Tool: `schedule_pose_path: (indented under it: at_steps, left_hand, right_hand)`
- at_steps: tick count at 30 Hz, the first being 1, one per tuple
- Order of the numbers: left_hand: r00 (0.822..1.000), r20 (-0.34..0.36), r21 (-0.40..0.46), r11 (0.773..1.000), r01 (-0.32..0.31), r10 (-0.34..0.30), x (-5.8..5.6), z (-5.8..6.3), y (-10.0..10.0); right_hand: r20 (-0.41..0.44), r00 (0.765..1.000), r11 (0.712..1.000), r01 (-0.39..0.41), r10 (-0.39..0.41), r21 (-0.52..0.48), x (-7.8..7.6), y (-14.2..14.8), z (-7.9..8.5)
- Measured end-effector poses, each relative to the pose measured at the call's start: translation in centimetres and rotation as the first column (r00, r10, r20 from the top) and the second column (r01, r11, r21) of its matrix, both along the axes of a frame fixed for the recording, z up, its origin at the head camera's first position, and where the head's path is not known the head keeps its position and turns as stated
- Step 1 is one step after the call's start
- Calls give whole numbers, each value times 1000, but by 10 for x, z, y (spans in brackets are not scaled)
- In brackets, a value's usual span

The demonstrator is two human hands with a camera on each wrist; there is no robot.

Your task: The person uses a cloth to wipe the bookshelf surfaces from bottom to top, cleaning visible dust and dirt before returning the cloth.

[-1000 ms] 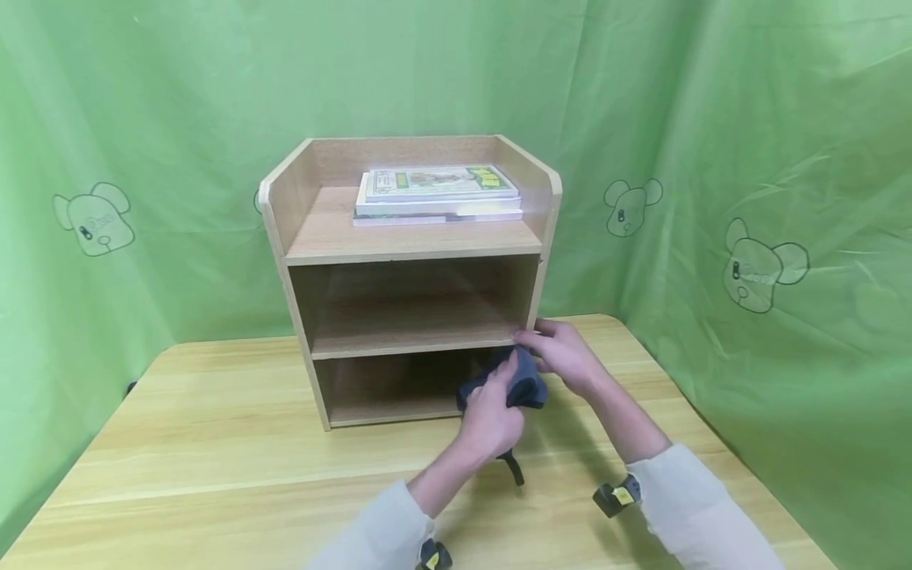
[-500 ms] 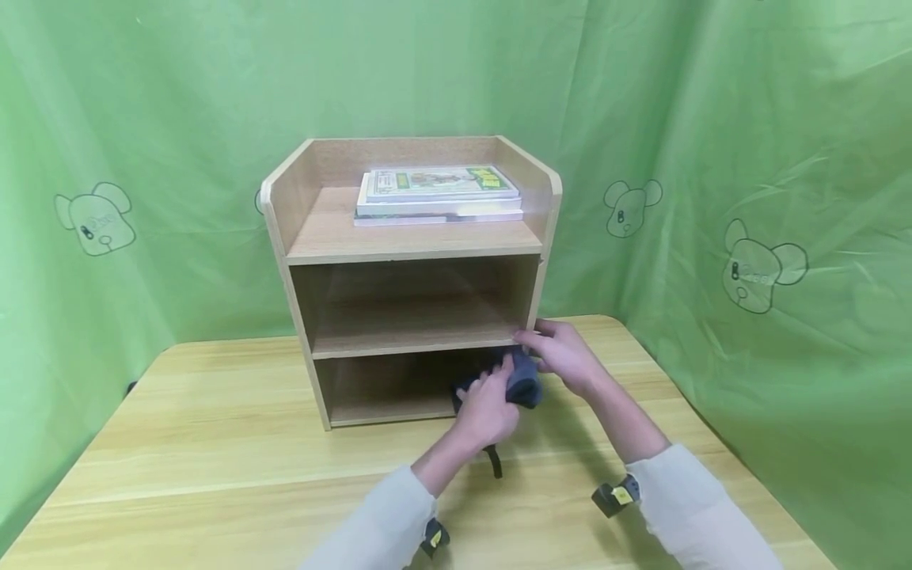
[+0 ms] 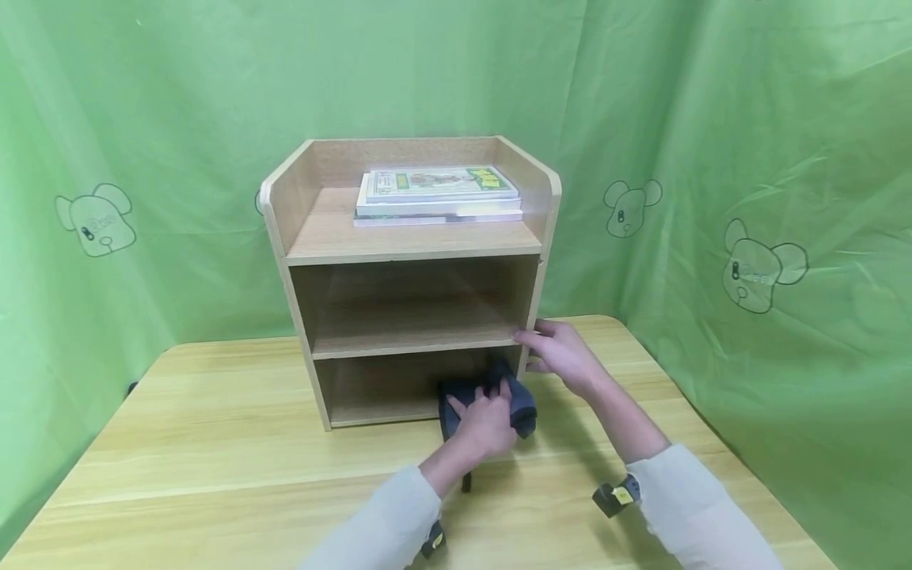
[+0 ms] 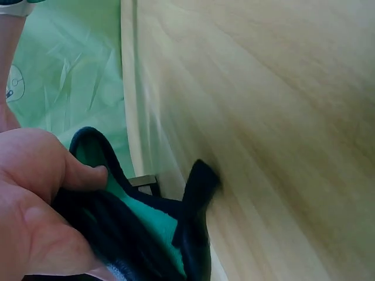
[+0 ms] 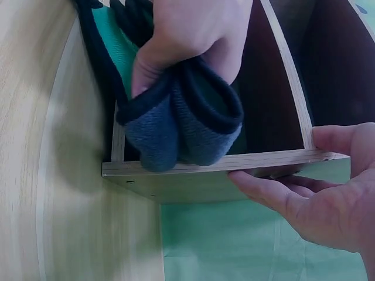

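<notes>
A green curtain (image 3: 456, 71) hung behind the desk (image 3: 214, 451) and its wooden shelf unit (image 3: 413, 348). In the head view, the left hand (image 3: 486, 427) had drawn the dark-blue cloth (image 3: 524, 410) leftward and lower, across the bottom compartment's (image 3: 385, 420) right front, baring more side panel (image 3: 526, 361). The left-wrist view showed its fingers gripping the cloth; the right-wrist view, the right hand's (image 5: 331, 202) fingers holding that panel.

The pale wood-grain table (image 3: 214, 475) carries a three-level wooden shelf unit (image 3: 413, 310); a stack of books (image 3: 438, 195) lies flat (right of centre) on its top.
</notes>
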State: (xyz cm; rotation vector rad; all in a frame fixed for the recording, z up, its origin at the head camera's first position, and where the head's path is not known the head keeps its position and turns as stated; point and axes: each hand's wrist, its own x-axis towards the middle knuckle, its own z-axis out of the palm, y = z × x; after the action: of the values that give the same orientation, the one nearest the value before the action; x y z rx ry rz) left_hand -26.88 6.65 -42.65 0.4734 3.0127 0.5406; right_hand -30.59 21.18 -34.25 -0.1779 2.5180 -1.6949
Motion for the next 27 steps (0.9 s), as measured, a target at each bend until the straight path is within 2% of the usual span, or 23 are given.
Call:
schedule_pose_path:
  at_steps: [5, 11, 15, 18, 27]
  left_hand:
    - [1000, 19, -81, 997, 4, -2, 3, 0, 0]
    - [999, 49, -72, 997, 22, -18, 10, 4, -4]
    - [999, 48, -26, 999, 22, -21, 13, 4, -5]
    - [999, 49, 47, 999, 13, -16, 12, 2, -4]
    - [995, 91, 221, 973, -71, 52, 3, 2, 2]
  right_hand:
    - [-7, 1000, 1000, -6, 6, 3, 0, -1, 1]
    - [-12, 1000, 1000, -4, 4, 2, 1, 0, 1]
    - [-7, 1000, 1000, -4, 4, 4, 1, 0, 1]
    - [-9, 1000, 1000, -2, 2, 9, 1, 0, 0]
    - [-12, 1000, 1000, -1, 1, 7, 0, 1, 0]
